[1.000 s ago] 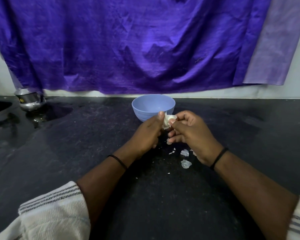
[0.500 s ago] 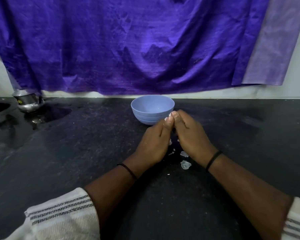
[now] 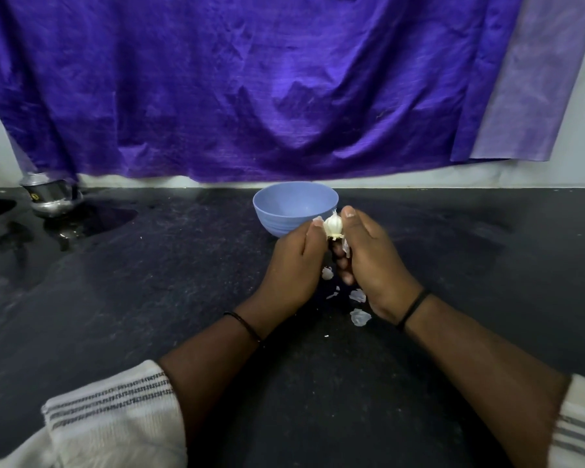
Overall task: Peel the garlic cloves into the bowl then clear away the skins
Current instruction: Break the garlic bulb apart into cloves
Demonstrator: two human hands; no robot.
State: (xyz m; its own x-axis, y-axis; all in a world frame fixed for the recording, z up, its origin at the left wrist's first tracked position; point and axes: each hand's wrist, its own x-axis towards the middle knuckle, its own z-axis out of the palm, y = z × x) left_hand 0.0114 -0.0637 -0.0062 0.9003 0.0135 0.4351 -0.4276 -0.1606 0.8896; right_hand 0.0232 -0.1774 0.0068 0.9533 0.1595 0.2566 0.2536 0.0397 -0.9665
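A white garlic piece (image 3: 333,225) with papery skin is pinched between my left hand (image 3: 294,265) and my right hand (image 3: 372,261), held just in front of the blue bowl (image 3: 286,211). Both hands are raised a little above the black counter (image 3: 149,298), thumbs pressed against the garlic from either side. Several torn white skins (image 3: 359,316) lie on the counter under and between my wrists. The bowl's visible inside looks bare.
A steel pot (image 3: 49,197) stands at the back left beside a wet patch (image 3: 92,221). A purple cloth (image 3: 250,86) hangs on the wall behind the bowl.
My hands closed together over the garlic, hiding it, then parted slightly so the garlic shows again between the thumbs. More skin bits lie below.
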